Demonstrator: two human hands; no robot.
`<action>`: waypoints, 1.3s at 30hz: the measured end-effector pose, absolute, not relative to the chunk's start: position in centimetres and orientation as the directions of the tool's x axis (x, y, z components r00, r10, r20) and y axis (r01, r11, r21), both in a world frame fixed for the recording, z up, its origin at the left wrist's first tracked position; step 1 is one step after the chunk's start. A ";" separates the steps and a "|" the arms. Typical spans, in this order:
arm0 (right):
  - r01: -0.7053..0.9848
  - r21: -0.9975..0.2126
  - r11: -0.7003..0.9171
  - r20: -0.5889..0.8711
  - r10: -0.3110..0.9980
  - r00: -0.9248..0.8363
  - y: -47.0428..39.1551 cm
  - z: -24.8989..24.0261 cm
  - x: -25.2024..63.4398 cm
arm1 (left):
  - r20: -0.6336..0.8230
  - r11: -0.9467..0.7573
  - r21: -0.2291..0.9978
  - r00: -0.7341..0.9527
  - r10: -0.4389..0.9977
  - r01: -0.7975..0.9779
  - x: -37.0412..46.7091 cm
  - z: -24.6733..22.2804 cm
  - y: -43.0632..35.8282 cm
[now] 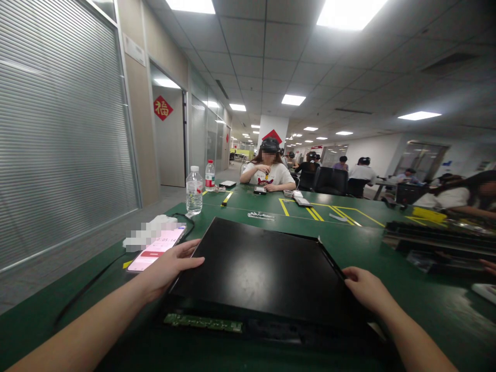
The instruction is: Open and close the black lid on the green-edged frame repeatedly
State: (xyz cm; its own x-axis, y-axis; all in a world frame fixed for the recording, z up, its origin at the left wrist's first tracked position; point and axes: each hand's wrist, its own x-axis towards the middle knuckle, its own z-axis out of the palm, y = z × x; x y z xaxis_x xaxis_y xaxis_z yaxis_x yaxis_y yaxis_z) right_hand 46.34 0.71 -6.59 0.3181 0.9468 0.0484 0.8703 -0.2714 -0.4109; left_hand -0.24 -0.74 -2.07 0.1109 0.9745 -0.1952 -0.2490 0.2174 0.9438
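A flat black display panel [256,274] lies in front of me, its dark face up and reflecting the ceiling light. Along its near edge shows a narrow green circuit board [203,323]. My left hand [182,261] grips the panel's left edge, thumb on top and fingers beneath or behind it. On the opposite side, my right hand [362,284] pinches the right edge between thumb and fingers. Left of my left hand lies a phone [157,248] with a lit pink screen. The fingertips under the panel are hidden.
The green table [364,240] carries yellow tape marks. A clear water bottle [194,191] and a red-labelled bottle [210,175] stand at the back left. A black cable [89,287] runs along the left. Dark panels [434,240] lie at right. Another person [267,170] sits opposite.
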 end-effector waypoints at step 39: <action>0.832 -0.488 -0.263 0.048 0.944 0.327 0.1 -5.7 46.0 | -0.084 0.110 0.979 0.154 0.985 -0.171 -0.6 -1.3 -1.3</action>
